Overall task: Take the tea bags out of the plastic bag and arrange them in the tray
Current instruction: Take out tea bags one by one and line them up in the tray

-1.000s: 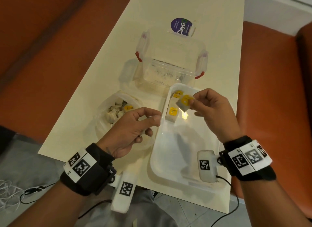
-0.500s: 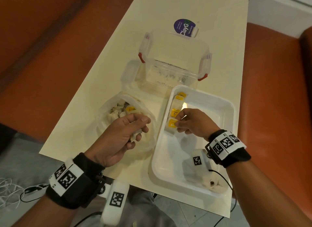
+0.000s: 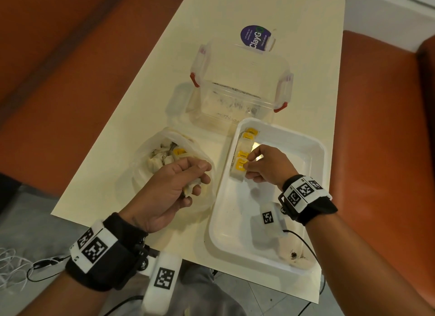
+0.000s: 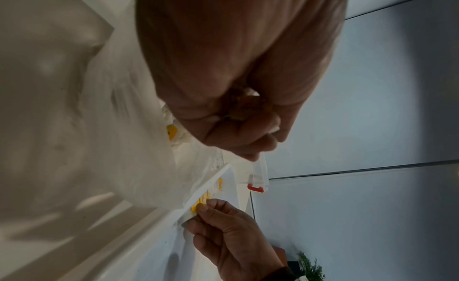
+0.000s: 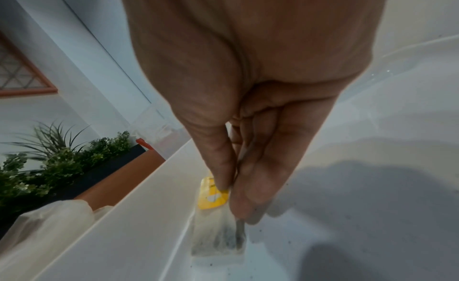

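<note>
Right hand [image 3: 266,167] pinched yellow tag [image 3: 240,164] of nearest tea bag [image 5: 218,236], lying in row along left wall of white tray [image 3: 315,155]. Left hand [image 3: 174,186] curled round tea bag above plastic bag [image 3: 146,165] (more bags inside). Clear lidded box [image 3: 237,89] stood behind tray; purple-labelled packet [image 3: 255,39] beyond.

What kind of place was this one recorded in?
Probably a cafe or canteen booth, though I can't be sure: a narrow cream table sits between orange padded benches, with potted greenery behind.

Head view steeply down, wrist views close along palms, perhaps tilted, sharing tray [image 3: 313,148]
</note>
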Demonstrator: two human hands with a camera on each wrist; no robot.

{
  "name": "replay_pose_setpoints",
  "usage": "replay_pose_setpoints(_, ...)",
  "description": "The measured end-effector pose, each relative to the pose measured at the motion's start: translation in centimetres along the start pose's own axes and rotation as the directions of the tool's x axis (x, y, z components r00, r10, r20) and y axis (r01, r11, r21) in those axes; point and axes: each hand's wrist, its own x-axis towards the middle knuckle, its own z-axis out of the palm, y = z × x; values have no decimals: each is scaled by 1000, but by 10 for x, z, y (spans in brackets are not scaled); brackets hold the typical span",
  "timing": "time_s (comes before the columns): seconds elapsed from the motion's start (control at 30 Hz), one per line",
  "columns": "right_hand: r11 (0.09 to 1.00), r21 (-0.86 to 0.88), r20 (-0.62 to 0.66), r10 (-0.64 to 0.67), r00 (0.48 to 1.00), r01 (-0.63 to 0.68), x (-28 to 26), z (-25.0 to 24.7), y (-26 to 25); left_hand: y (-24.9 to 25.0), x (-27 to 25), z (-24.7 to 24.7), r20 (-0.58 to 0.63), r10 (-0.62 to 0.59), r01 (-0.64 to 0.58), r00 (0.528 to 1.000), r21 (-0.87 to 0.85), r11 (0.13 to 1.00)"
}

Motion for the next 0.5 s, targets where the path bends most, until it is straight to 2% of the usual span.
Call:
replay_pose_setpoints(0.23,984,177,-11,-12,1000,14,-2,2,3,5,-1,4,89,-29,53,996,-286,957)
replay_pose_setpoints(0.5,985,172,1,-19,1000,18,-3,8,2,10,0,8,93,-32,63,995,-350,935)
